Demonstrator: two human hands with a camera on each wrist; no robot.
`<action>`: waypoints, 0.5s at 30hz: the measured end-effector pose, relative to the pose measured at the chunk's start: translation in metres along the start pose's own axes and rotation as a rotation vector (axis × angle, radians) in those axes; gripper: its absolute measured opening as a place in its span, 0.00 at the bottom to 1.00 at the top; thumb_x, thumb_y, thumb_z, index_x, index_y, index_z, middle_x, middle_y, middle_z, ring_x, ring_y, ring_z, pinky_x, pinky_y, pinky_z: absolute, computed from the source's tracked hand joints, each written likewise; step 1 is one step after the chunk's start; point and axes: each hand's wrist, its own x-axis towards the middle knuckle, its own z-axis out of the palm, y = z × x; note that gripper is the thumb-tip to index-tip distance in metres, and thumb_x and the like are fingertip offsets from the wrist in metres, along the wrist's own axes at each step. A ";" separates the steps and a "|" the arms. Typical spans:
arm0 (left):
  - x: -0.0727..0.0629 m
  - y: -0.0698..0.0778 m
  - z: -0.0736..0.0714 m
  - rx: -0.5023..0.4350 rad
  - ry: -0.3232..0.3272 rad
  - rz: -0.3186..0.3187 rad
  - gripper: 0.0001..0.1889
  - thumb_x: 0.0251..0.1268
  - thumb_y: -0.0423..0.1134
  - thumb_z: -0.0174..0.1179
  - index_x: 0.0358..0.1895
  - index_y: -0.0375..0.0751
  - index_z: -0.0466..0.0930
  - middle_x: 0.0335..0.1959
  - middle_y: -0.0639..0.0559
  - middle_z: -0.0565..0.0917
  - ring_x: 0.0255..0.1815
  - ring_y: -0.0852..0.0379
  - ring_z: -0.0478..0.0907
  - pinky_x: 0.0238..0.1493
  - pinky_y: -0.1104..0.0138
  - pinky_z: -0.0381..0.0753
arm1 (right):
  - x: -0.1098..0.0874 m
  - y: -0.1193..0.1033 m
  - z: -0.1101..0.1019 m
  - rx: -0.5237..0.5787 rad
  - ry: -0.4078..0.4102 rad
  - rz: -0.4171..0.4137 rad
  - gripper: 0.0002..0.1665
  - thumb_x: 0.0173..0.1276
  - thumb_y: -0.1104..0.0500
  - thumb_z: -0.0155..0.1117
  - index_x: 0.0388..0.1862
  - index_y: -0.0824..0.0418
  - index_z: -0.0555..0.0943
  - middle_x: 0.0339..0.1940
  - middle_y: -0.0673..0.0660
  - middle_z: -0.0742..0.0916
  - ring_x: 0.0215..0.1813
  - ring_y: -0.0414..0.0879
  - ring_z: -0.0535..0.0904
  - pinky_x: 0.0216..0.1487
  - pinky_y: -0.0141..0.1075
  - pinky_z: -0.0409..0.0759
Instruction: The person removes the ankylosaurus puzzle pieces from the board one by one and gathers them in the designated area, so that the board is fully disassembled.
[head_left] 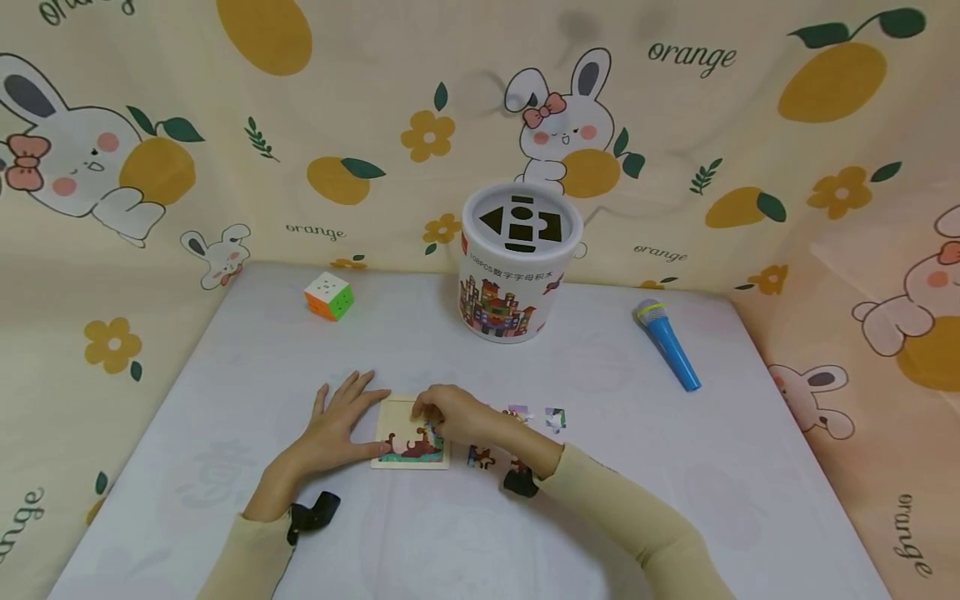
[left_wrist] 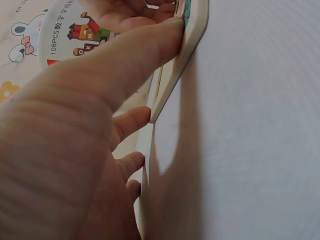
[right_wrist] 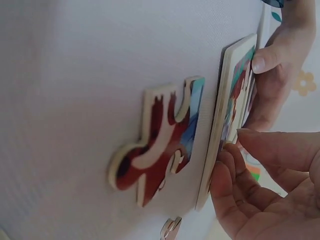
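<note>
A small wooden puzzle board (head_left: 411, 447) lies on the white table (head_left: 675, 483) in front of me, partly filled with a brown and teal picture. My left hand (head_left: 341, 421) lies flat beside it with straight fingers. Its thumb (left_wrist: 150, 45) presses on the board's left edge (left_wrist: 192, 35). My right hand (head_left: 438, 411) hovers over the board's upper part, its curled thumb and fingertips (right_wrist: 235, 142) pinching a puzzle piece that they mostly hide. One loose brown and blue piece (right_wrist: 160, 150) lies just right of the board (right_wrist: 225, 100).
More loose pieces (head_left: 555, 418) lie right of my right hand. A white block bucket (head_left: 517, 267) with shape holes stands at the back centre. A colour cube (head_left: 328, 296) sits back left and a blue toy microphone (head_left: 667, 343) back right. Patterned cloth walls surround the table.
</note>
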 end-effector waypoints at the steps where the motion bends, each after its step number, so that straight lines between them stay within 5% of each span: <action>1: 0.000 0.000 0.000 0.000 -0.001 -0.001 0.44 0.52 0.62 0.70 0.72 0.48 0.69 0.80 0.39 0.53 0.80 0.36 0.41 0.70 0.34 0.26 | 0.000 0.000 0.000 0.003 0.002 -0.001 0.20 0.62 0.79 0.61 0.47 0.62 0.83 0.41 0.54 0.83 0.43 0.44 0.76 0.45 0.28 0.76; 15: 0.000 0.001 0.000 0.000 -0.001 -0.005 0.44 0.52 0.62 0.71 0.72 0.48 0.69 0.79 0.39 0.53 0.80 0.36 0.40 0.70 0.34 0.26 | -0.002 0.002 0.002 0.010 0.012 -0.008 0.17 0.63 0.78 0.62 0.44 0.61 0.84 0.39 0.54 0.82 0.41 0.45 0.76 0.43 0.28 0.75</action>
